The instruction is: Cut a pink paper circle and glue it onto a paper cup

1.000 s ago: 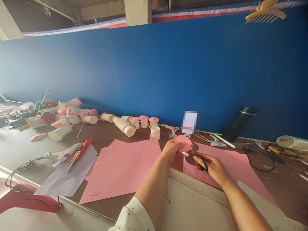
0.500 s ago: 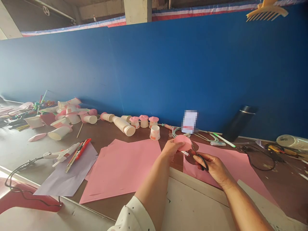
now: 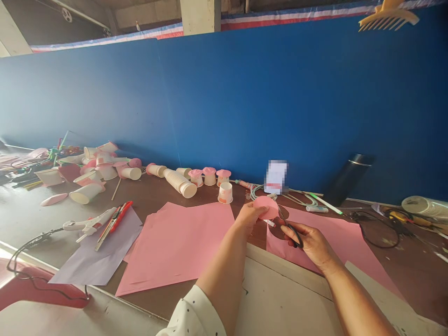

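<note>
My left hand (image 3: 250, 215) is closed on a round piece of pink paper (image 3: 265, 206), thumb on top of it. Black-handled scissors (image 3: 297, 235) are in my right hand (image 3: 311, 242), with the blades at the right edge of the circle. How far the blades are apart I cannot tell. Below and to the right lies a pink sheet (image 3: 325, 238) with round cut-outs along its left edge. A stack of pink sheets (image 3: 182, 242) lies left of my forearm. Behind my left hand stands a white paper cup (image 3: 225, 192) with orange marks.
Paper cups with pink tops (image 3: 209, 176) stand by the blue partition (image 3: 224, 102), beside a stack of cups (image 3: 178, 182). To the left, a red utility knife (image 3: 114, 226) and a white glue gun (image 3: 91, 224) lie on purple paper (image 3: 101, 261). A black flask (image 3: 353, 179) stands back right.
</note>
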### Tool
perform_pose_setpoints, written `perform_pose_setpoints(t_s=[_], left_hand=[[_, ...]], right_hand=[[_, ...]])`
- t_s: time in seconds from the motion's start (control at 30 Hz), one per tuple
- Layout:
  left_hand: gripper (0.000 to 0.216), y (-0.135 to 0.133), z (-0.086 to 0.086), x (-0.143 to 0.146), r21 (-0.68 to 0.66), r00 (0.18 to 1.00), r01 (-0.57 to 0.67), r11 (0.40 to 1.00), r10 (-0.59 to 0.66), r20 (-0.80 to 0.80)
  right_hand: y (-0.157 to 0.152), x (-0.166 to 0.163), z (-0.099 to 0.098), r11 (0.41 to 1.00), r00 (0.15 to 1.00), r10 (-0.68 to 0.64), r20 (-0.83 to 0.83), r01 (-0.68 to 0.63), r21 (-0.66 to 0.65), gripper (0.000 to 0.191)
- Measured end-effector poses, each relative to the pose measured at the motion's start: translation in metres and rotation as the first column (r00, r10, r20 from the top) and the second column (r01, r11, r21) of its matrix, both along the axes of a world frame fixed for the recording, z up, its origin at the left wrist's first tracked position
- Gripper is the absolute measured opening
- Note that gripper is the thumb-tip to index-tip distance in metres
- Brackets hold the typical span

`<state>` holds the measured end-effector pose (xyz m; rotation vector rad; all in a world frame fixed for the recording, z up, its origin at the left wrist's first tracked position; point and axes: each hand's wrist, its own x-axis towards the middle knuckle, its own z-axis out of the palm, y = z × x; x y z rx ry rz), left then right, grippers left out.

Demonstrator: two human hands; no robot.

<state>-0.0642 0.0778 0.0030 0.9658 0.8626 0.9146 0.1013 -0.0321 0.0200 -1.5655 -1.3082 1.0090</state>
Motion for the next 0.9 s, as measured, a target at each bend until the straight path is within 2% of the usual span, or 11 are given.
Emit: perform_pose_setpoints(t_s=[0.23,0.5,0.9], left_hand=[[0.048,0.0006,-0.0005,-0.0001,0.008,1.000,0.015,1.000,-0.015,0.004],[0.039,-0.0035,0.0053,-0.0010,-0.006,0.999,0.000,1.000,0.000,0.033],[0.042,-0.0038,0.0049,-0.0014,0.010,0.999,0.015,1.000,-0.015,0.036]], right_hand=[[-0.0013,-0.0013,0.0023,1.000,1.000,-0.005,0.016,0.005,-0.003,0.052],[-0.0028,-0.0052,0.0085,0.999,1.000,-0.013,0.005,0.013,0.038,0.051],[-0.0021,-0.0021,0.0045,0.999,0.999,0.014,-0.035,-0.012,0.050,0.048]])
